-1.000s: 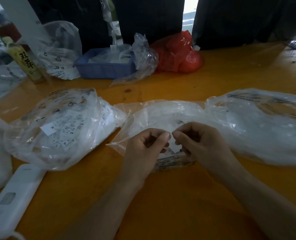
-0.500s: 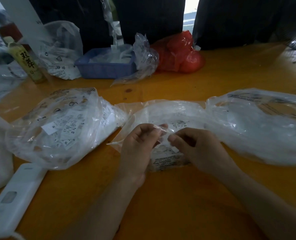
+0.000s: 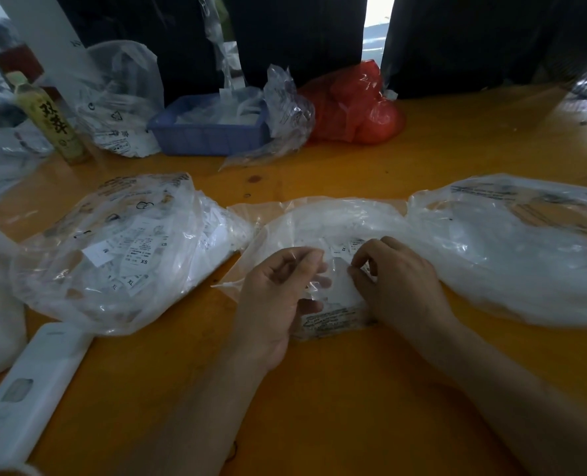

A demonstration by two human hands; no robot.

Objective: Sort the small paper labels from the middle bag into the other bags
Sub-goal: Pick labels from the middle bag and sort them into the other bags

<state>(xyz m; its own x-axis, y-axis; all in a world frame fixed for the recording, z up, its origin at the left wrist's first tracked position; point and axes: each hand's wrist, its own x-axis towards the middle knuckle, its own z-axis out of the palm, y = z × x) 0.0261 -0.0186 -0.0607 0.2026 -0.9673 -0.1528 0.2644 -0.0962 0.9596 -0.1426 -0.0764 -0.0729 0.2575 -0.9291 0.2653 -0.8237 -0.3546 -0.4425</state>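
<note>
Head view: three clear plastic bags lie in a row across the orange desk, their line running left to right. The middle bag lies with its mouth toward the person and its printed hem at the near edge. The left hand has thumb and forefinger closed in a pinch on the bag's clear film, lifting it off the desk; its other fingers are curled under the film. The right hand has its fingers bent down together at the bag's mouth; whether they pinch a label or only the film, I cannot tell. A few small paper labels show through the film just beyond the hands, one reading XS.

Compared with half a second ago, the hands have drawn a little apart and the left hand has lifted the film higher.

The left bag holds a heap of white labels, some reading XS and XL. The right bag shows no readable contents. At the far edge, a blue basket holds white plastic pieces, between a bottle and a red bag. A white device lies near left.
</note>
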